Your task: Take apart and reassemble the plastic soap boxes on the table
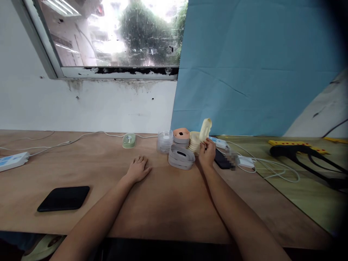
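Observation:
My left hand (139, 169) lies flat on the brown table, fingers spread and holding nothing. Between the fingers of my right hand (207, 153) is a cream oval plastic shell (206, 129), held upright by its lower end. Just beside it stands a stack of cream plastic shells (194, 142). To the left of my right hand sit grey oval shells (181, 163), nested together. Behind those are orange shells (181, 132) on top of a grey one. A stack of clear plastic pieces (164, 142) stands further left.
A small green device (129, 140) lies near the wall. Black phones rest at the front left (63, 198) and right of my right hand (223, 159). White power strips (13, 161) and cables lie on both sides. A yellow strip (290, 143) and black straps (304, 163) are far right.

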`<state>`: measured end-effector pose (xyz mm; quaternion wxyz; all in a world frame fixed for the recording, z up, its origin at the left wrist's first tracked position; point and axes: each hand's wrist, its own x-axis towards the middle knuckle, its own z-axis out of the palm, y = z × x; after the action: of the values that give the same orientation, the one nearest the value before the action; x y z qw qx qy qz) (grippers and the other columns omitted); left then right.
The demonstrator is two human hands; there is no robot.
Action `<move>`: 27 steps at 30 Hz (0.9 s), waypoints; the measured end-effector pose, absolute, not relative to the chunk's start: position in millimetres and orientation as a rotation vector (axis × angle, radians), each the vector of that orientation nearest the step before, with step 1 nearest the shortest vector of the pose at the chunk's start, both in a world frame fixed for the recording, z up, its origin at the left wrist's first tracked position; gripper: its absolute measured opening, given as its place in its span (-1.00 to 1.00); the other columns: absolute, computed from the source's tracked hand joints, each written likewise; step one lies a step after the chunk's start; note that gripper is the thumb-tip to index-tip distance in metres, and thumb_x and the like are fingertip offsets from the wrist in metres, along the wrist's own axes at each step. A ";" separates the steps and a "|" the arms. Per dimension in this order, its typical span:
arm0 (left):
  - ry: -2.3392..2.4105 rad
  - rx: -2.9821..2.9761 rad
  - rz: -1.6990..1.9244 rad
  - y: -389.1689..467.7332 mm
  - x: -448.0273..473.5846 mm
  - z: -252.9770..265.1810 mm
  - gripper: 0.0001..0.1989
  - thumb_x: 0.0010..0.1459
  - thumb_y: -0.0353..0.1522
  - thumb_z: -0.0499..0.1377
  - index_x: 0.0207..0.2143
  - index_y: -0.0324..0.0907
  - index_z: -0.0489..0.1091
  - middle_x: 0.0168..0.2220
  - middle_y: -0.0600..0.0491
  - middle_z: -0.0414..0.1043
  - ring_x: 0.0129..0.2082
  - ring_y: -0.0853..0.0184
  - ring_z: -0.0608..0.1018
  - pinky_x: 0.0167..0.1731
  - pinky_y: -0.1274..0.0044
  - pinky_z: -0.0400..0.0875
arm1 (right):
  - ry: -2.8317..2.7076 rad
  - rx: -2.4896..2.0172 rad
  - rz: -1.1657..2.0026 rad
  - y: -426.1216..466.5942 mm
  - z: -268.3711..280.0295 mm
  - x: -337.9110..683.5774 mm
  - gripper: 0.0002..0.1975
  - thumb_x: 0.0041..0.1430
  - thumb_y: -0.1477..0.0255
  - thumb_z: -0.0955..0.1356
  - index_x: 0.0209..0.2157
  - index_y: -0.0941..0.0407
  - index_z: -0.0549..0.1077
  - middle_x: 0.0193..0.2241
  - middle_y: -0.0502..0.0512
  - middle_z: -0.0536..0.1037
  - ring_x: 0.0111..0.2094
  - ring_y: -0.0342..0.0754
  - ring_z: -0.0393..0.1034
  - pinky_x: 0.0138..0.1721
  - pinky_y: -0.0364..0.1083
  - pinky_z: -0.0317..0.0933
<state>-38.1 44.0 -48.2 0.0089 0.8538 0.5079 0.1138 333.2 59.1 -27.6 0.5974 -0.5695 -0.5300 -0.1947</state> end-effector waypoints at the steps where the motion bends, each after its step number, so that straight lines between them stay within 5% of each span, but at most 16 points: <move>1: 1.588 2.664 0.355 43.9 -38.1 -48.1 -0.40 0.21 -0.02 -0.11 0.18 -0.15 0.18 0.25 -0.14 0.12 0.26 0.02 0.13 0.17 0.19 0.03 | -1.226 -1.323 -0.444 59.3 -27.6 333.1 -0.78 0.21 0.32 0.20 -0.21 0.15 0.32 -0.02 0.32 0.38 0.07 0.07 0.23 0.08 0.12 0.12; 15: 1.577 2.555 0.498 42.7 -37.0 -44.4 -0.36 0.20 -0.02 -0.06 0.21 -0.20 0.09 0.21 -0.16 0.19 0.24 0.03 0.18 0.17 0.17 0.02 | -1.298 -1.189 -0.439 36.1 -7.7 302.0 -0.75 0.24 0.25 0.16 -0.19 0.12 0.25 0.08 0.36 0.31 0.16 0.07 0.17 0.10 0.16 0.12; 22: 1.419 2.344 1.118 43.7 -40.5 -33.3 -0.19 0.20 -0.11 0.03 0.30 -0.22 -0.33 0.11 -0.19 0.31 0.10 0.16 0.38 0.11 0.26 0.17 | -1.885 -1.020 -0.184 12.8 -3.9 234.7 -0.87 0.14 0.28 0.26 -0.37 0.04 0.32 0.04 0.21 0.41 0.15 0.10 0.21 0.12 0.22 0.15; 27: 1.106 2.218 1.464 41.4 -43.9 -32.5 -0.02 0.13 -0.16 0.11 0.27 -0.19 -0.60 0.19 -0.23 0.16 0.08 0.19 0.40 0.06 0.34 0.30 | -2.183 -0.821 0.113 -6.0 -6.8 185.5 -0.91 0.15 0.41 0.27 -0.34 -0.02 0.41 0.01 0.09 0.46 0.12 0.08 0.26 0.16 0.18 0.13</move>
<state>-43.9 41.4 -32.5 0.1311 0.7639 0.3810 0.5041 185.5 -6.0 -6.8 0.3922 -0.3234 -0.8600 0.0447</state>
